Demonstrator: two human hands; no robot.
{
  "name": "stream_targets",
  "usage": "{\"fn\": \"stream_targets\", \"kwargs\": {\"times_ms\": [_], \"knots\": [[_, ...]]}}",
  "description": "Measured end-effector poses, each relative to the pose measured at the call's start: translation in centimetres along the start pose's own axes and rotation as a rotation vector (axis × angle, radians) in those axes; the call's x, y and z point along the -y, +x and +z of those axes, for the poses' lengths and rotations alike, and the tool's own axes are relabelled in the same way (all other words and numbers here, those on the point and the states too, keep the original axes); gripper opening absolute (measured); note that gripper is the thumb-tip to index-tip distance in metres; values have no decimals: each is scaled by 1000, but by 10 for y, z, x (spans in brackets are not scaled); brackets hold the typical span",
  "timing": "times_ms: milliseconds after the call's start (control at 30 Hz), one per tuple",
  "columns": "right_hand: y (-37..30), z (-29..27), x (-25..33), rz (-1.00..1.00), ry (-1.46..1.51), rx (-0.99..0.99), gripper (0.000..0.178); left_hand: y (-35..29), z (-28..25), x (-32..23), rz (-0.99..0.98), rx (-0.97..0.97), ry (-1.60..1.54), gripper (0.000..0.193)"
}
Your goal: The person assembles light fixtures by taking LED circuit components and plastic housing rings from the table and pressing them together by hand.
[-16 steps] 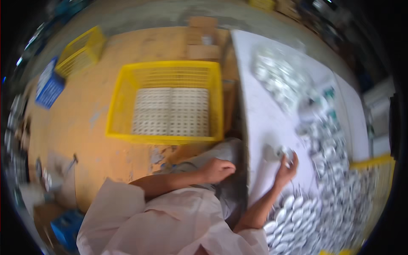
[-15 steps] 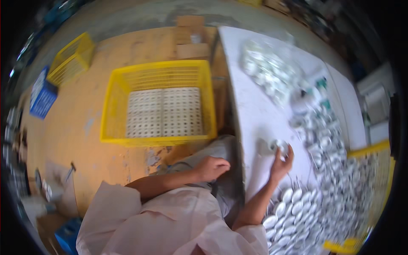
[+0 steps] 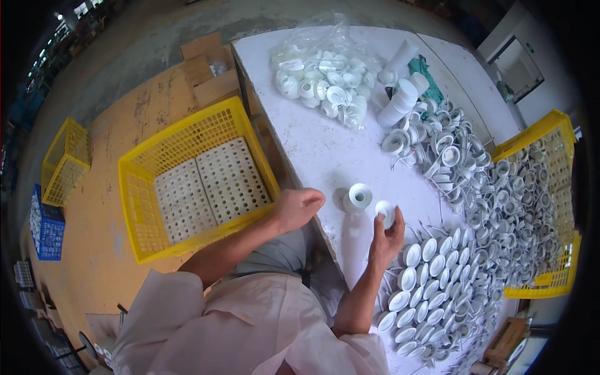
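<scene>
My right hand [image 3: 387, 240], over the white tabletop [image 3: 306, 134], pinches a small round white cup-like piece [image 3: 385, 211] between thumb and fingers. Just left of it stands a white flared ring piece [image 3: 359, 196] with a dark hole in its middle; it seems to top a tall white stack. My left hand [image 3: 299, 209] hovers by the table's left edge, fingers curled together, with nothing showing in them. Below my right hand, white oval-looking lamp fittings [image 3: 431, 275] lie in close rows, thin wires sticking out.
A clear bag of white cups [image 3: 328, 78] lies at the far side, beside white stacked cylinders [image 3: 400, 103]. Loose wired fittings [image 3: 512, 219] heap up at right, against a yellow crate [image 3: 540, 134]. At left, another yellow crate [image 3: 134, 215] holds white perforated trays [image 3: 206, 187].
The whole view has swung, bringing the table further into the middle. My right hand has come away from the flared ring piece and now holds the white piece to its right.
</scene>
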State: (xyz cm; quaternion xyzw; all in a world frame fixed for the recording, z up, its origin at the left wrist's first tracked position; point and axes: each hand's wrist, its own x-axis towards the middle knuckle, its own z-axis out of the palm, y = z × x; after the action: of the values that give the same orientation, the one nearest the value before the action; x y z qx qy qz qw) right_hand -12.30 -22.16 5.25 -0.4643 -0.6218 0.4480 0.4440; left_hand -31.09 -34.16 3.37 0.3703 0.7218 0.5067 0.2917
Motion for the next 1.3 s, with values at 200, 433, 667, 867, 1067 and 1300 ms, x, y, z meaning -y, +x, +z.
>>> {"fn": "stream_targets", "kwargs": {"times_ms": [200, 433, 667, 867, 1067, 1300], "knots": [[-45, -30, -20, 122, -14, 35, 66, 90, -5, -6, 203, -85, 78, 17], [-80, -30, -54, 75, -170, 124, 59, 150, 41, -50, 282, 70, 55, 19], [-71, -35, -40, 0, -175, 184, 54, 226, 98, -63, 212, 295, 502, 73], [-65, -48, -41, 20, -137, 169, 55, 260, 130, -47, 458, 336, 934, 95], [-64, -65, -36, 18, -101, 155, 53, 272, 135, -39, 743, 336, 893, 80], [-70, -81, -38, 211, 123, 167, 51, 243, 119, -43, 606, 335, 570, 81]]}}
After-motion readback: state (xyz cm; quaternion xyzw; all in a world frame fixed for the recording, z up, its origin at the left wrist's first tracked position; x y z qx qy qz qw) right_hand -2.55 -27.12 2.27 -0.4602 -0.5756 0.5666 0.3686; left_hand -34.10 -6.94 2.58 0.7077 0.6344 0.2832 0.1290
